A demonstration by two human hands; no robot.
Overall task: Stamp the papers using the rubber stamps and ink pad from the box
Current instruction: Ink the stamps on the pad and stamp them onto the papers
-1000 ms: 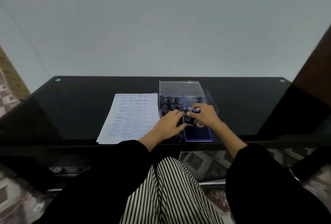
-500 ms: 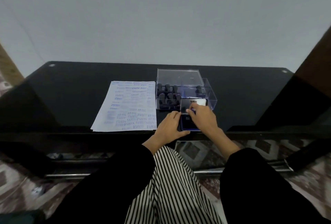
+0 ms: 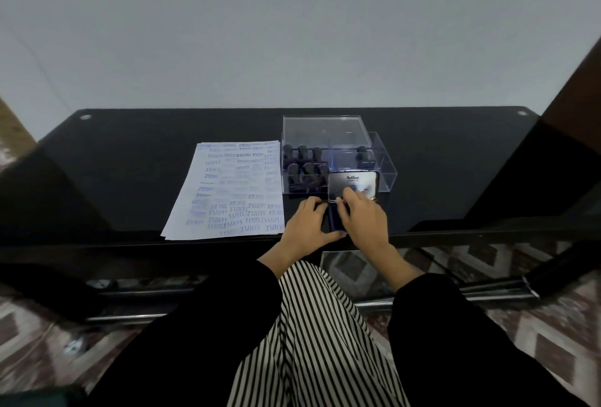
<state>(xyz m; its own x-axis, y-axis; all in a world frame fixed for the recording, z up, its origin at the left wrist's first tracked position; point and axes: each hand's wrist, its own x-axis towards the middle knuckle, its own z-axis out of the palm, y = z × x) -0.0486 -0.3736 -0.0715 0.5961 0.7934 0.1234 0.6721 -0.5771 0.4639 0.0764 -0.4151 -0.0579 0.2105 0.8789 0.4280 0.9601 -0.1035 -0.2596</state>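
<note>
The ink pad (image 3: 334,218) lay between both hands, just before the box (image 3: 387,170), long axis pointing away; the left hand (image 3: 307,224) gripped its base, and the right hand (image 3: 364,219) touched the raised lid (image 3: 353,179), whether pinching I couldn't tell.

Likely a room in a home. A black glass desk (image 3: 130,179) stands mid-frame against a plain grey wall (image 3: 292,32). Patterned floor tiles (image 3: 540,345) show lower right.

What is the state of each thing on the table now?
Box: open.
Stamps: upright in the box.
Ink pad: lid half raised.
Paper: full of blue prints.
Left hand: holds the pad's base.
Right hand: holds the pad's lid.
</note>
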